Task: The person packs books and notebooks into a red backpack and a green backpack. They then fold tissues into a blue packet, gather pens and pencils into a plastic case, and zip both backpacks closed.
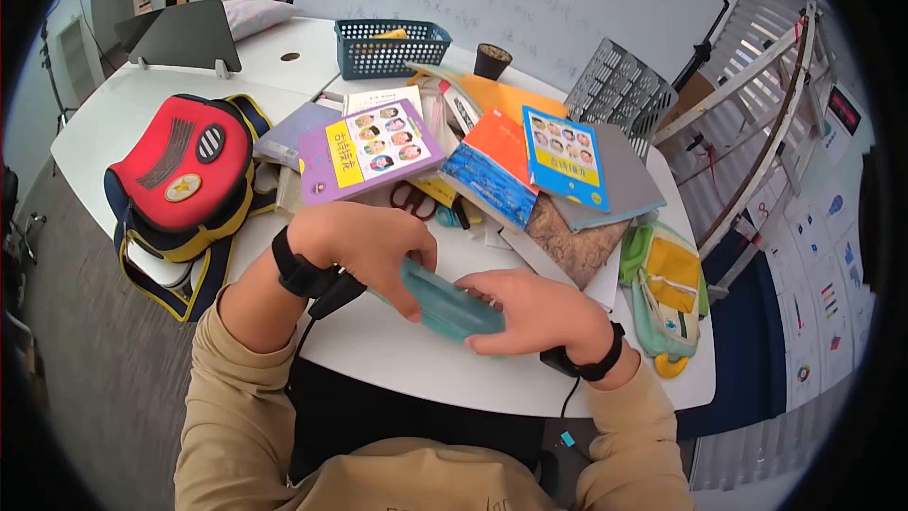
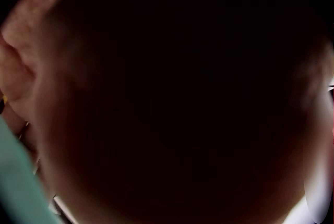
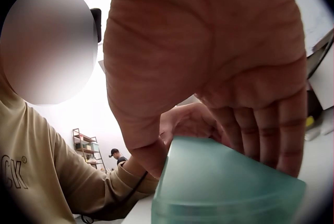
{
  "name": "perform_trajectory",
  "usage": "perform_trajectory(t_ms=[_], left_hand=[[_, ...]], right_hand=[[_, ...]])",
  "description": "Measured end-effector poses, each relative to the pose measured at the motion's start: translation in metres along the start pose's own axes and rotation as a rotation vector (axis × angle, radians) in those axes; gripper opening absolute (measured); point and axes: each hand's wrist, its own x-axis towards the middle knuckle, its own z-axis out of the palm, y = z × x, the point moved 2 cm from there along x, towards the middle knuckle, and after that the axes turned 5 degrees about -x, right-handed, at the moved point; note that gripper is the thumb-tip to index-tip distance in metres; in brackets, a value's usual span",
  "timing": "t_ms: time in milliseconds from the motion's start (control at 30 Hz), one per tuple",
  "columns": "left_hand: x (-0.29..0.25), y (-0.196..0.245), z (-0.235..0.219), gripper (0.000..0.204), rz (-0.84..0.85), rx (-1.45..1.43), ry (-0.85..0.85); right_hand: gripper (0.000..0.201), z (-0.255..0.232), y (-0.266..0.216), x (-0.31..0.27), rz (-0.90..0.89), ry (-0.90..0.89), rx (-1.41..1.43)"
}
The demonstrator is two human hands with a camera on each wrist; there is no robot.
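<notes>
Both hands hold a translucent teal plastic box (image 1: 437,301), long and pencil-box shaped, above the front of the white table. My left hand (image 1: 364,244) grips its left end, thumb on the near side and fingers over the far side. At the right end, my right hand (image 1: 541,314) has its thumb along the near side and its fingers on the far side. The right wrist view shows the box's smooth end (image 3: 224,182) between that thumb and fingers. Darkness fills most of the left wrist view; a teal strip (image 2: 18,174) shows at its lower left.
Behind the hands lie piled books, with a purple book (image 1: 374,147) and a blue book (image 1: 566,159) on top. Scissors (image 1: 412,201) lie before them. A red backpack (image 1: 180,166) stands left, a green-yellow bag (image 1: 667,289) right, a teal basket (image 1: 392,49) at the back.
</notes>
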Motion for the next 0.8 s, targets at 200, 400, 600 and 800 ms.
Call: perform_trajectory(t_ms=[200,400,600,800], left_hand=[[0.024,-0.015,0.021,0.073,0.016,0.092,-0.006],[0.038,-0.012,0.031,0.072,0.143,0.071,0.085],[0.039,-0.006,0.032,0.071,0.137,0.099,0.125],[0.037,-0.002,0.034,0.069,0.155,0.176,0.204]], right_hand=[[0.076,0.023,0.029,0.014,-0.064,0.109,-0.116],[0.071,0.032,0.046,0.021,-0.095,0.188,0.128],[0.073,0.034,0.053,0.015,-0.14,0.228,0.158],[0.07,0.039,0.056,0.004,-0.154,0.354,0.037]])
